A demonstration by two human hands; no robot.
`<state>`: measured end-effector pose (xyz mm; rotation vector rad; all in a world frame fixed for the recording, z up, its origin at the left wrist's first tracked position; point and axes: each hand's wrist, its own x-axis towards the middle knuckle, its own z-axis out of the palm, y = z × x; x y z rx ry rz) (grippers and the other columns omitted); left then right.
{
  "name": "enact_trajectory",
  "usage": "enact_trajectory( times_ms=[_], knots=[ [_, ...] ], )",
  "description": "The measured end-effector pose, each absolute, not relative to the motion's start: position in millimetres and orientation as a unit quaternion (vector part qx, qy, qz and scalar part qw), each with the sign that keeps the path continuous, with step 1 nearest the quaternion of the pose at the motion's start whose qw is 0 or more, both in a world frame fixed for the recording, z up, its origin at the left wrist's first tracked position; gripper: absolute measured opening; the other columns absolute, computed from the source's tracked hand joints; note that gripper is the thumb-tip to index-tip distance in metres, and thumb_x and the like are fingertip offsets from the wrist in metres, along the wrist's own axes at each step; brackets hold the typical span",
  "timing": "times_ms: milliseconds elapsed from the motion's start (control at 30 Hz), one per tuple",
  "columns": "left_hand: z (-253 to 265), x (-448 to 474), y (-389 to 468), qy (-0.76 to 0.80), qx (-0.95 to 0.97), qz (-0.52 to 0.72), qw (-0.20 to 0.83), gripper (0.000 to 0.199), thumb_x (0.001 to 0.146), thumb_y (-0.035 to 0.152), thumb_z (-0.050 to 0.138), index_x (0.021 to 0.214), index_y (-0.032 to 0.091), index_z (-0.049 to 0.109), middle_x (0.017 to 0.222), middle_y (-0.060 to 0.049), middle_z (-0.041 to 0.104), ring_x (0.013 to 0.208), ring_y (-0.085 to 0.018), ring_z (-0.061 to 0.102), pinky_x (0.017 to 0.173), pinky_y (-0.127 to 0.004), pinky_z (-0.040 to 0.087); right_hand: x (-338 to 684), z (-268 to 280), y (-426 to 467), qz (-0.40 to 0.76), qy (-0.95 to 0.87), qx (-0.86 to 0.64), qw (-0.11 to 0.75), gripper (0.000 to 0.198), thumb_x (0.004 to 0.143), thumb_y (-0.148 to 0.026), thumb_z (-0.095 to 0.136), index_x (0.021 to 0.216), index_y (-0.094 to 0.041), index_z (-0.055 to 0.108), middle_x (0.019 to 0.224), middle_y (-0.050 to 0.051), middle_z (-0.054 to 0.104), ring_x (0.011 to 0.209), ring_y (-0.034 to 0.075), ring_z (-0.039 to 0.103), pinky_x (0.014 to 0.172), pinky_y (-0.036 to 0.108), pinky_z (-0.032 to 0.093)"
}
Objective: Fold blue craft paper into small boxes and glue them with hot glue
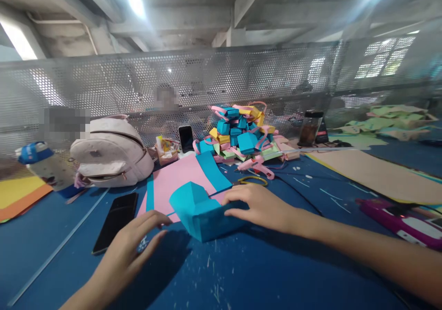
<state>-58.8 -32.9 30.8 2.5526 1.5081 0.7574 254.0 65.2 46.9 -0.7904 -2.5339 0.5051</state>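
A blue folded paper box stands tilted on the table in front of me, with raised flaps. My right hand grips its right edge between thumb and fingers. Just left of the box, my left hand has its thumb and fingers apart and holds nothing. Behind the box lie pink sheets with blue paper strips on them. Scissors with yellow handles rest beyond my right hand, partly hidden by it. A pink glue gun lies behind the scissors.
A black phone lies left, near a pale backpack and a bottle. Folded paper pieces are heaped at the back. A jar, large sheets and a purple device are on the right. A perforated metal screen stands behind.
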Motion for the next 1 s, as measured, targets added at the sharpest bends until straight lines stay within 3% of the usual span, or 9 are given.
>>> enact_trajectory(
  times_ms=[133,233,333,500,867,1000],
  knots=[
    [33.7,-36.1,-32.4,0.501,0.811,0.276,0.121,0.022,0.101,0.03,0.043,0.119,0.031,0.054,0.111,-0.002,0.068,0.098,-0.018,0.066,0.082,-0.028,0.054,254.3,56.8,65.8,0.228,-0.882,-0.293,0.29,0.011,0.086,-0.026,0.069,0.094,-0.021,0.074,0.098,0.003,0.076,0.092,0.022,0.068,0.081,0.032,0.047],
    [35.1,-24.9,-31.8,0.495,0.809,0.311,0.065,0.041,0.1,0.028,0.045,0.14,0.035,0.039,0.138,-0.005,0.055,0.123,-0.021,0.056,0.098,-0.035,0.05,255.8,62.1,65.8,0.266,-0.852,-0.292,0.344,0.01,0.086,-0.028,0.067,0.088,-0.02,0.072,0.093,0.003,0.075,0.087,0.021,0.067,0.08,0.032,0.047],
    [34.4,-12.5,-28.8,0.486,0.814,0.318,-0.014,0.061,0.098,0.028,0.048,0.153,0.035,0.02,0.158,-0.006,0.033,0.145,-0.026,0.032,0.114,-0.043,0.037,255.3,60.3,64.2,0.297,-0.824,-0.286,0.389,0.013,0.085,-0.03,0.067,0.08,-0.019,0.069,0.083,0.002,0.071,0.08,0.019,0.063,0.075,0.031,0.046],
    [24.4,8.0,-14.4,0.475,0.82,0.318,-0.04,0.077,0.097,0.033,0.051,0.156,0.034,0.002,0.164,-0.006,0.019,0.15,-0.03,0.019,0.119,-0.053,0.025,249.1,45.4,56.3,0.33,-0.79,-0.266,0.442,0.015,0.086,-0.03,0.066,0.076,-0.019,0.064,0.077,0.0,0.065,0.075,0.016,0.058,0.072,0.028,0.045],
    [5.3,9.9,23.3,0.422,0.846,0.326,-0.002,0.071,0.098,0.028,0.051,0.155,0.037,0.01,0.16,-0.004,0.031,0.147,-0.027,0.029,0.121,-0.055,0.021,245.1,8.7,63.2,0.404,-0.758,-0.307,0.41,0.022,0.085,-0.039,0.067,0.082,-0.018,0.057,0.081,0.001,0.061,0.078,0.018,0.057,0.073,0.03,0.047],
    [0.5,11.0,22.8,0.425,0.847,0.32,0.002,0.071,0.098,0.024,0.05,0.155,0.036,0.01,0.162,-0.004,0.027,0.148,-0.027,0.025,0.121,-0.055,0.021,247.4,5.0,63.9,0.423,-0.773,-0.268,0.389,0.024,0.09,-0.041,0.063,0.099,-0.019,0.068,0.103,0.006,0.07,0.097,0.023,0.062,0.09,0.036,0.046]
  ],
)
